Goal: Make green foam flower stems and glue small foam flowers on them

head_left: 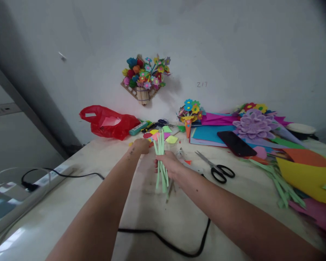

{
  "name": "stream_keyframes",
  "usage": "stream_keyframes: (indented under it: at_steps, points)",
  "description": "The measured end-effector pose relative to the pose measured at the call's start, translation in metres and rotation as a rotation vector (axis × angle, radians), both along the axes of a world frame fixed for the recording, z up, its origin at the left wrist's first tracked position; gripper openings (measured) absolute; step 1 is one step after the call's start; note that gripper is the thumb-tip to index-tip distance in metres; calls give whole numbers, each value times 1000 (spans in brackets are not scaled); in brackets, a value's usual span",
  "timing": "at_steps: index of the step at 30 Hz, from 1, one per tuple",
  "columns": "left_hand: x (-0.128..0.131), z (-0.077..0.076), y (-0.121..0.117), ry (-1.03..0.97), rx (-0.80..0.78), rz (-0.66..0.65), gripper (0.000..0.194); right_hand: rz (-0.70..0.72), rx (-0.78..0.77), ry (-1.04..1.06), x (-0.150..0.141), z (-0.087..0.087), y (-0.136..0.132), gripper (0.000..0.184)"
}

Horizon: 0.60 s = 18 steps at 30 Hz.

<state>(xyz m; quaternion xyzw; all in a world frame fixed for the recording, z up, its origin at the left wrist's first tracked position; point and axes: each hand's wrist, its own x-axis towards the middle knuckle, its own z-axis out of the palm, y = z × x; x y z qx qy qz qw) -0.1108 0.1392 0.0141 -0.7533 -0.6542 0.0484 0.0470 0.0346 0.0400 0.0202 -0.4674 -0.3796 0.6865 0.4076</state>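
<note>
My right hand (168,162) is closed around a bundle of light green paper strips (161,159), holding them upright above the table. My left hand (141,145) reaches further ahead, its fingers curled down over small coloured foam cut-outs (163,136) near the top of the strips. What the left fingers grip, if anything, is hidden. Just right of my right hand lie black-handled scissors (216,167).
A red plastic bag (108,123) lies at the back left. A black phone (235,143), a purple foam flower (254,124), coloured foam sheets (306,174) and more green strips (281,185) crowd the right. A black cable (179,246) crosses the front. A power strip (47,177) sits at the left.
</note>
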Motion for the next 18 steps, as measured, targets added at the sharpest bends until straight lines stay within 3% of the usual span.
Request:
stream_keyframes:
  at_steps: [5, 10, 15, 18]
  points:
    - [-8, -1, -6, 118, 112, 9, 31, -5, 6, -9, 2, 0, 0, 11]
    - [-11, 11, -14, 137, 175, 86, 31, -1, 34, 15, 6, 1, -3, 7]
    - [13, 21, -48, 96, 157, 56, 31, -39, 27, 32, 9, 2, -7, 9]
    - [23, 27, -67, 38, 4, -6, 36, -47, 58, 27, 11, 1, -8, 7]
